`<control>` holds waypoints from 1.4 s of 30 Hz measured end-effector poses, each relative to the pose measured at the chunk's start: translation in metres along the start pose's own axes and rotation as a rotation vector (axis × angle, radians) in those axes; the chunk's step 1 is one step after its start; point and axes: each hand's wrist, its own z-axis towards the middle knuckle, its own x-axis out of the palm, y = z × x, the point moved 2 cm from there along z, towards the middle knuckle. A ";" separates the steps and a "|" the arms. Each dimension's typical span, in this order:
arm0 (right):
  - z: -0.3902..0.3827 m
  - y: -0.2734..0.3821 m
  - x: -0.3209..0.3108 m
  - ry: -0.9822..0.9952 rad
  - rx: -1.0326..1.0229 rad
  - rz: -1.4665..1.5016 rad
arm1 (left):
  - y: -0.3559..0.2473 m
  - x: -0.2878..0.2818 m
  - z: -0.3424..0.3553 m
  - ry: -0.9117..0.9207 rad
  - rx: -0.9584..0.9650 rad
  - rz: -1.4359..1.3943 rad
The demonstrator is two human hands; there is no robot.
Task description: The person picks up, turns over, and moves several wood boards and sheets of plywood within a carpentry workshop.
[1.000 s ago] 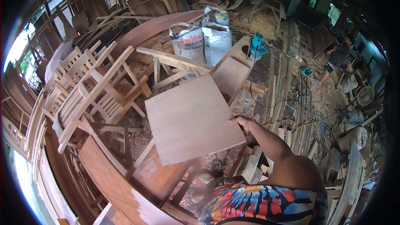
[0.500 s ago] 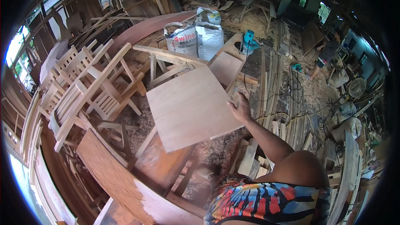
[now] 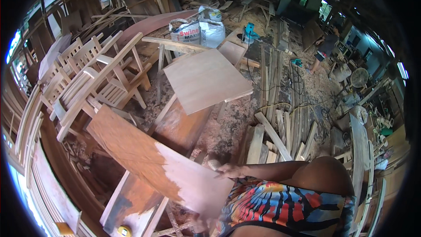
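A long wooden board (image 3: pixel 193 180), part brown-stained and part pale, lies slanting in front of me. My right hand (image 3: pixel 232 171) grips its near right edge, fingers over the top face. My left hand (image 3: pixel 203 224) is low by the board's bottom corner; it is blurred and partly cut off, so its fingers do not show clearly. Beyond the board, a square pale plywood panel (image 3: pixel 208 81) rests over a stained plank (image 3: pixel 182 120), with neither hand on it.
Wooden chair frames (image 3: pixel 105 70) stand stacked on the left. White sacks (image 3: pixel 212 33) and a blue power tool (image 3: pixel 250 30) are farther back. Loose timber (image 3: pixel 274 134) lies at the right. A yellow tape measure (image 3: pixel 124 231) sits lower left. Another person (image 3: pixel 326 46) is at the far right.
My right hand has left the plywood panel and come back toward me to the stained board's edge. The left hand has come into view low down. The view has shifted.
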 end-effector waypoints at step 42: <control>0.056 0.015 0.022 -0.333 -0.203 -0.423 | -0.031 0.056 0.012 -0.645 0.249 -0.086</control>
